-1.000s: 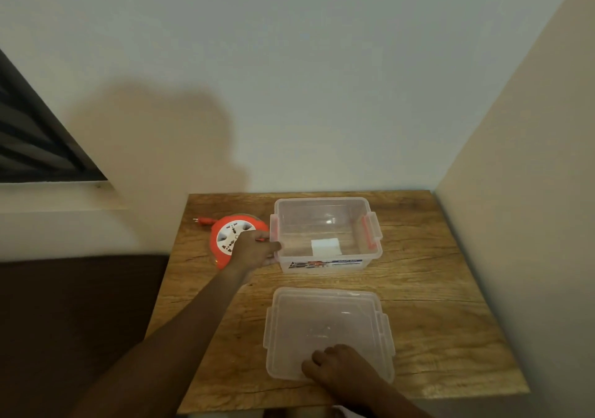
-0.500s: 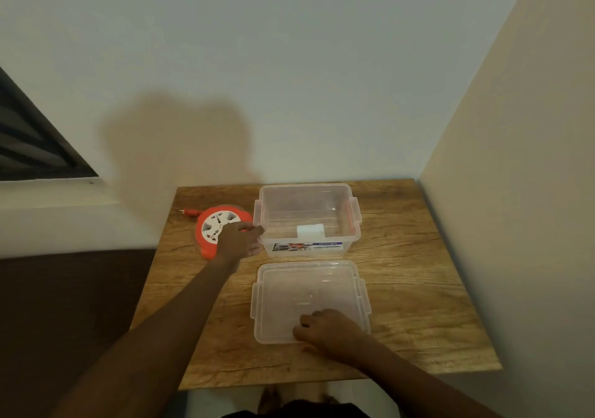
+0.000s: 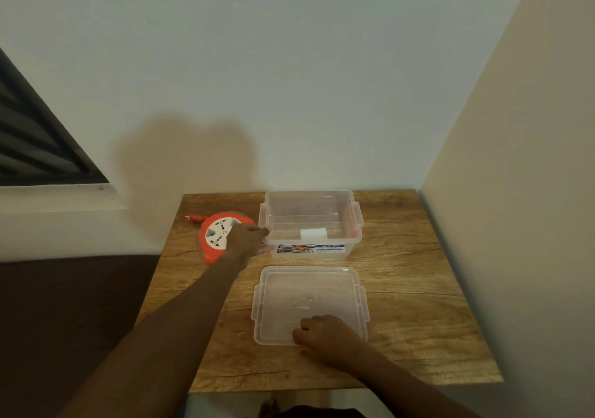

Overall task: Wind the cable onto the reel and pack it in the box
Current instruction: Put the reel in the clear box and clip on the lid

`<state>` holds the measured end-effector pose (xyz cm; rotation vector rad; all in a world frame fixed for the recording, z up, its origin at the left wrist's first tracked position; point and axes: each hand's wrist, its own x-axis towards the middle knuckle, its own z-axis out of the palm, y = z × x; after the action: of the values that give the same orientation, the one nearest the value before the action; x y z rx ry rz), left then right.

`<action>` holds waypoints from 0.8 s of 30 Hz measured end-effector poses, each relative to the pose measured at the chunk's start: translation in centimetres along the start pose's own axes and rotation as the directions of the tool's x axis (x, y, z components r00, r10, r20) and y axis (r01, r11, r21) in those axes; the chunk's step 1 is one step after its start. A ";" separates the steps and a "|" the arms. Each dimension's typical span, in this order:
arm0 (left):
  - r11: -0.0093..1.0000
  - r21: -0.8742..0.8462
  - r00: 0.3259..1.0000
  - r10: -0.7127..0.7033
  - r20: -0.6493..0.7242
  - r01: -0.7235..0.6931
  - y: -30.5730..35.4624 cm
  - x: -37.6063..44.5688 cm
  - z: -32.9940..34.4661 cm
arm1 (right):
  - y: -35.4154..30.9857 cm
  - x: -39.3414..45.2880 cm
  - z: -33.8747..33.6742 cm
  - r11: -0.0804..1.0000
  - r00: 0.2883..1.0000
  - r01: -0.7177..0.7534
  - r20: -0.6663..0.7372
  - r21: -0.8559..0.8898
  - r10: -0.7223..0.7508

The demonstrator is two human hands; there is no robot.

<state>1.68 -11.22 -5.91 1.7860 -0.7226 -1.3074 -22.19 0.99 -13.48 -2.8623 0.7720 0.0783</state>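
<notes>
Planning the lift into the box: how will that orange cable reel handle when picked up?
The orange cable reel looks rigid, so probably stiff. Round: on edge it may roll. Its plug end sticks out and could dangle or snag on the clear box.

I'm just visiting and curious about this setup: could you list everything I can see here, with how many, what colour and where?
table: one, wood-grain brown, in the corner between two walls.
cable reel: one, orange with a white socket face, far left of the table, partly under the left hand.
plug: one, orange, past the reel at the table's left edge.
box: one, clear plastic with orange-red latches, open, at the back middle, right of the reel.
lid: one, clear plastic, lying flat in front of the box.
window: one, dark, upper left.
left hand: on the reel, beside the box.
right hand: resting on the lid's near edge.
</notes>
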 end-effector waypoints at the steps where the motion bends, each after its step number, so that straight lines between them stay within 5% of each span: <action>1: 1.000 0.008 1.000 0.002 0.004 -0.002 0.0 0.1 0.0 | -0.1 0.0 0.1 1.000 1.000 -0.012 0.002 0.005 0.012; 24: 0.999 -0.045 0.998 0.017 0.055 -0.015 -0.4 0.2 -0.6 | -0.3 -0.4 -0.5 0.996 0.995 -0.084 0.055 -0.005 0.084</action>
<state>2.30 -10.98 -6.24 1.7111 -0.7313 -1.3566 -22.34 1.34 -12.90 -2.8168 0.8813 0.1686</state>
